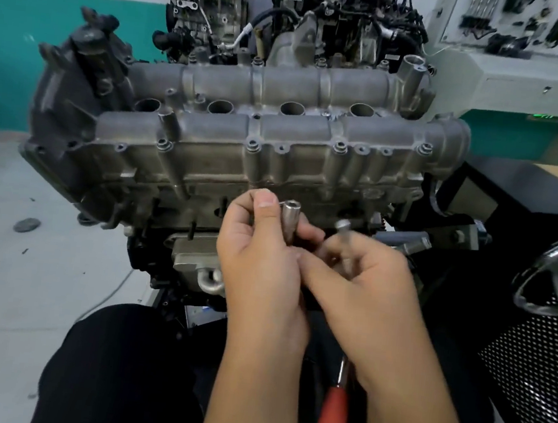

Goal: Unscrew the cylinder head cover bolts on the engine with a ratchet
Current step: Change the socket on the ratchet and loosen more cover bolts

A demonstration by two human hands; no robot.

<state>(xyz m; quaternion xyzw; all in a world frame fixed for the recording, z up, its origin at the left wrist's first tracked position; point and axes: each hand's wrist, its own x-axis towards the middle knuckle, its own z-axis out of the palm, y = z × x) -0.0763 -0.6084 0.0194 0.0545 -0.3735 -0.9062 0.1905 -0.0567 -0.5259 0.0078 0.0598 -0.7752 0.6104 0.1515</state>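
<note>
The engine (244, 133) stands on a stand in the middle of the view, its grey cast cylinder head cover (262, 121) facing up and toward the camera, with 4 round open wells in a row along its middle. Bolts (253, 145) sit in bosses along the cover's near edge, at least 4 of them plainly visible from left to right. Below the cover, near the camera, both hands meet just in front of the engine's lower face. The left hand (259, 260) has its fingers curled round a short metal socket (291, 222), pinching it upright with the open end up. The right hand (365, 288), touching the left, is curled round the metal head end of the ratchet (332, 407), whose red handle runs down toward the near edge between the forearms. At the right is a black perforated metal panel (534, 372); at the far right stands a pale cabinet (523, 64) carrying dark components.
</note>
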